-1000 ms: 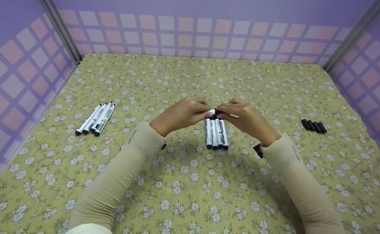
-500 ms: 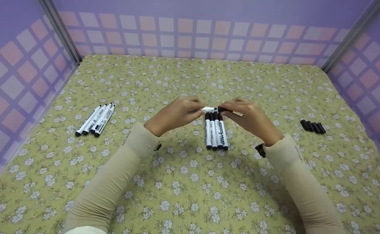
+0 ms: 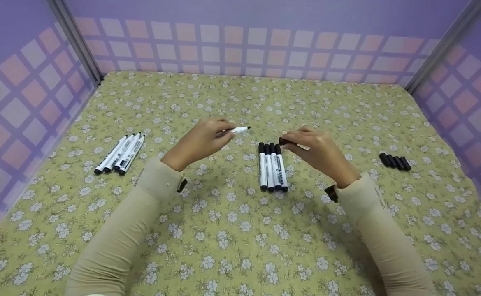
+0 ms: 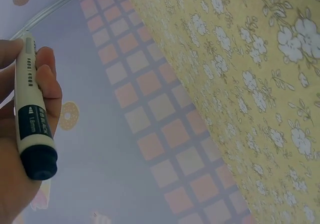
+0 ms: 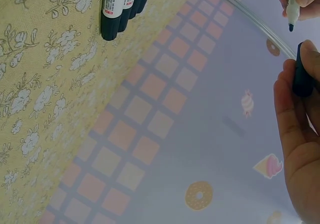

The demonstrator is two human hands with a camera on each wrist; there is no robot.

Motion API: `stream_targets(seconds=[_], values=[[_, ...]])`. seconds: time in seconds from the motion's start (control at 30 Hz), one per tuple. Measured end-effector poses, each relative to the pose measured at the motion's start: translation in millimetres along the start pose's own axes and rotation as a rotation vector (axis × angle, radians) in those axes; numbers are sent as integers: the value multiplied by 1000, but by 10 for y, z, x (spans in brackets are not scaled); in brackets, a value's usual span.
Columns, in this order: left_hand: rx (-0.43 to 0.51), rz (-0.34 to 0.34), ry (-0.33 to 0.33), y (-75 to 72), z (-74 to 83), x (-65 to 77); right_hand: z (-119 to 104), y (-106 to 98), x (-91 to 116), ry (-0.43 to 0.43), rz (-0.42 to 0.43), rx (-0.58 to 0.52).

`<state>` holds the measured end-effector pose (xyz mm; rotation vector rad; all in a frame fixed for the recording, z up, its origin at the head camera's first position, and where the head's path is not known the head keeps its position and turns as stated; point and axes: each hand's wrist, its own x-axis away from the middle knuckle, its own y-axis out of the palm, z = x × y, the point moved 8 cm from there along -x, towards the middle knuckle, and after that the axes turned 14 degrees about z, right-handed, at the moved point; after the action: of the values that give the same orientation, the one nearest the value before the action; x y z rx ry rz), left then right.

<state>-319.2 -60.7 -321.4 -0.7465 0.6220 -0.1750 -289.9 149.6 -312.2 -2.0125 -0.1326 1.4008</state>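
My left hand (image 3: 202, 139) pinches an uncapped white marker (image 3: 240, 129), its dark tip pointing right. The left wrist view shows this marker's black end and printed barrel (image 4: 31, 84) lying along the fingers. In my right hand (image 3: 318, 150) a black marker cap (image 3: 284, 141) is pinched between thumb and fingers; the right wrist view shows the cap (image 5: 302, 77) facing the bare marker tip, apart from it. Below and between the hands, several capped markers (image 3: 274, 172) lie side by side on the cloth.
Several uncapped markers (image 3: 121, 154) lie together at the left, tips away from me. At the right sits a row of several loose black caps (image 3: 395, 161). A flowered yellow cloth (image 3: 224, 246) covers the table, with purple checked panels (image 3: 256, 45) around its far side and sides.
The cap has come off the marker. My left hand has moved left with the marker, while my right hand has shifted slightly right with the cap.
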Motion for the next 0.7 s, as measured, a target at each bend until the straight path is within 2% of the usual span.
stream_targets(seconds=[0.2, 0.4, 0.7], values=[[3, 40, -133, -228, -242, 77, 21, 1, 49, 7, 2, 9], [35, 71, -261, -383, -457, 143, 55, -53, 102, 42, -4, -6], [-51, 94, -399, -687, -828, 350, 101, -40, 130, 66, -18, 30]])
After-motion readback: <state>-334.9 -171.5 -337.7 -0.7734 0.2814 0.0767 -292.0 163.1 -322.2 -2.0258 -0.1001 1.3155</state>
